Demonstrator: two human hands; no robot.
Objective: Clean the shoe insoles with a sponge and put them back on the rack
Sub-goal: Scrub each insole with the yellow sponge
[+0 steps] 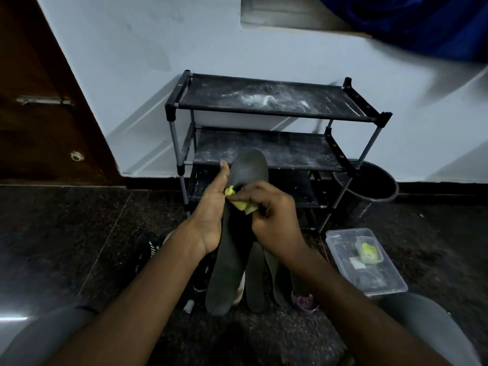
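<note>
Dark floor point(79, 233), left hand point(211, 210) gripping insole point(229, 273) edge, right hand point(274, 220) pinching sponge point(244, 206)

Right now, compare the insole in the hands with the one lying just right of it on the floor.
The held insole is propped up in the left hand while the right hand presses a yellow sponge on it; the floor insole lies flat, untouched. The held insole shows nearly whole; the floor insole is partly hidden behind it. Both are dark grey and point toward the rack.
</note>
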